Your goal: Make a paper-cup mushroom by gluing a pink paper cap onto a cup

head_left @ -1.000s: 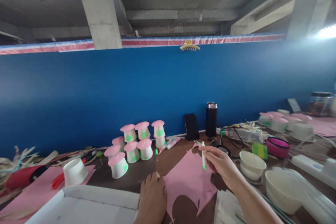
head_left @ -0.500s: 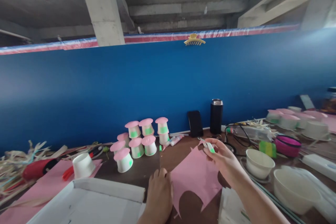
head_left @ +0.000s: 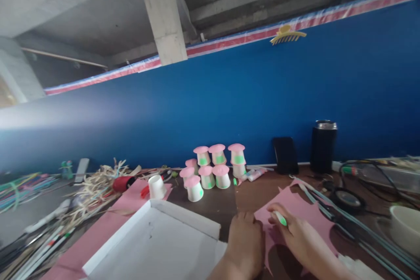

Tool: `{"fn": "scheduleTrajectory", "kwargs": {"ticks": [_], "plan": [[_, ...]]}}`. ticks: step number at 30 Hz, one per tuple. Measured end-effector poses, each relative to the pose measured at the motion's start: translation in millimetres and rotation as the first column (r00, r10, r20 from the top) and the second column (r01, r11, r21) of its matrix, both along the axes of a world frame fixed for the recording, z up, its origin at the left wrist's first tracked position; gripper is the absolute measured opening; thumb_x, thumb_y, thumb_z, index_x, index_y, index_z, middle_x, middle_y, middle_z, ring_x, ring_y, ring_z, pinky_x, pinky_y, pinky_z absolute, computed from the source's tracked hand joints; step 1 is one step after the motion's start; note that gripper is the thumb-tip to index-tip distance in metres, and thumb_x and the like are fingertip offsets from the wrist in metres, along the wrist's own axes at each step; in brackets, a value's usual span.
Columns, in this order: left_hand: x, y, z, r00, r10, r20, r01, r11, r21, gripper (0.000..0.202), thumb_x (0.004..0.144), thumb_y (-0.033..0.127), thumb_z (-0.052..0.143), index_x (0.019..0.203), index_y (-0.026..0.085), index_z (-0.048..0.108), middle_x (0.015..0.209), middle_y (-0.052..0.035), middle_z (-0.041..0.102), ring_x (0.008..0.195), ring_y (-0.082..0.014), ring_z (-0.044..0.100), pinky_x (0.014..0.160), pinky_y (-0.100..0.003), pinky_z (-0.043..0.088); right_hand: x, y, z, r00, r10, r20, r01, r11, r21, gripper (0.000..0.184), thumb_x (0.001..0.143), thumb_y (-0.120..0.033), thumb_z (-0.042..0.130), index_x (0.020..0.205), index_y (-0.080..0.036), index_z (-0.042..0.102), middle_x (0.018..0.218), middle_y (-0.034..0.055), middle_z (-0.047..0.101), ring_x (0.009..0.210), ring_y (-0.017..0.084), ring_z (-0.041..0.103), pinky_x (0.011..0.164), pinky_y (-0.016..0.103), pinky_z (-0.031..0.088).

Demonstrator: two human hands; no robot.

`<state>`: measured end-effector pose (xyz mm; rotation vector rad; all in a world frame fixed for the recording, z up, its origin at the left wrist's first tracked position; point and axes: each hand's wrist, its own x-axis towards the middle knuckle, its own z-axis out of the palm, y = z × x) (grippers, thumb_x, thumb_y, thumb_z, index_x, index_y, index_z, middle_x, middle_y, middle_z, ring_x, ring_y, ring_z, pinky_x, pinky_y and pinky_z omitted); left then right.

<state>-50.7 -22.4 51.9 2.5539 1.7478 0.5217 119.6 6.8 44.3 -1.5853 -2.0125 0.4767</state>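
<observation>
My left hand (head_left: 245, 241) lies on the left edge of a pink paper sheet (head_left: 303, 214) on the brown table, its fingers curled down against it. My right hand (head_left: 293, 232) rests on the same sheet, closed round a white pen with a green end (head_left: 280, 218). The sheet has a rounded cut-out near its lower edge. A white shallow box (head_left: 154, 245) lies just left of my left hand.
Several upturned white cups with pink tops (head_left: 215, 168) are stacked at the blue wall (head_left: 229, 105). A black flask (head_left: 323, 145) and a dark phone (head_left: 285, 155) stand to the right. A white bowl (head_left: 405, 229), cables and straws lie right. A lone white cup (head_left: 156, 187) and straw scraps lie left.
The view has swung left and tilted. My right hand came down with the pen from above the pink sheet onto it. My left hand stayed on the sheet's edge.
</observation>
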Motion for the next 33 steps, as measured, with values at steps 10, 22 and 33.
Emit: {"fn": "scheduleTrajectory", "kwargs": {"ticks": [10,22,33], "plan": [[-11,2,2.3,0.961,0.065,0.267,-0.114,0.979,0.170,0.025,0.091,0.020,0.046,0.100,0.025,0.068,0.092,-0.0051,0.068,0.089,-0.0227,0.061,0.080,-0.036,0.048,2,9,-10.5,0.996,0.064,0.058,-0.063,0.998,-0.022,0.030,0.094,-0.039,0.030,0.111,-0.027,0.051,0.086,0.0066,0.077,0.091,0.032,0.073,0.070,0.032,0.046],[-56,21,62.6,0.855,0.130,0.502,-0.292,0.921,0.259,0.025,0.088,0.016,0.047,0.096,0.023,0.070,0.096,-0.0021,0.073,0.087,-0.0161,0.066,0.079,-0.027,0.051,1,5,-7.9,0.997,0.043,0.066,-0.043,0.999,0.008,0.031,0.094,-0.038,0.032,0.111,-0.026,0.056,0.083,0.0062,0.076,0.078,0.029,0.073,0.065,0.032,0.044],[-199,16,56.8,0.601,0.539,0.590,-0.738,0.657,0.153,0.027,0.092,0.030,0.058,0.116,0.016,0.059,0.106,-0.0060,0.066,0.094,-0.0192,0.064,0.085,-0.041,0.053,-1,3,0.0,0.996,0.053,0.069,-0.053,0.999,-0.001,0.032,0.094,-0.035,0.034,0.111,-0.028,0.059,0.094,0.0052,0.078,0.090,0.030,0.073,0.068,0.033,0.048]]}}
